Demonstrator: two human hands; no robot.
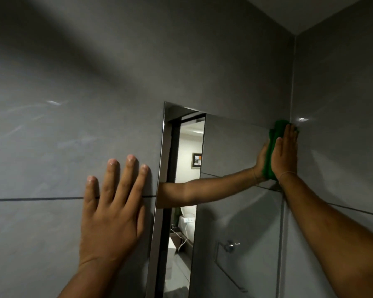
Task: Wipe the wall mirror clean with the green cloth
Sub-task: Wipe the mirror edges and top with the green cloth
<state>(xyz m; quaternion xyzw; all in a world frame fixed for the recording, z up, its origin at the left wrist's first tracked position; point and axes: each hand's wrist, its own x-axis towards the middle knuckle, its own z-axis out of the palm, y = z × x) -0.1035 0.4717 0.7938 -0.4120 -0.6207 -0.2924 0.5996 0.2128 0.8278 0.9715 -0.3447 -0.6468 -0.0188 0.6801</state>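
Observation:
The wall mirror is a tall frameless pane set on the grey tiled wall, running from the middle of the view to the corner at the right. My right hand presses flat on the green cloth against the mirror's top right corner; the cloth shows above and left of my fingers. The mirror reflects that arm and the cloth. My left hand rests flat on the grey tile just left of the mirror's bevelled edge, fingers spread, holding nothing.
Grey tiled wall fills the left and top. A side wall meets it at the corner right of the mirror. The mirror reflects a doorway, a lit room and a chrome towel holder.

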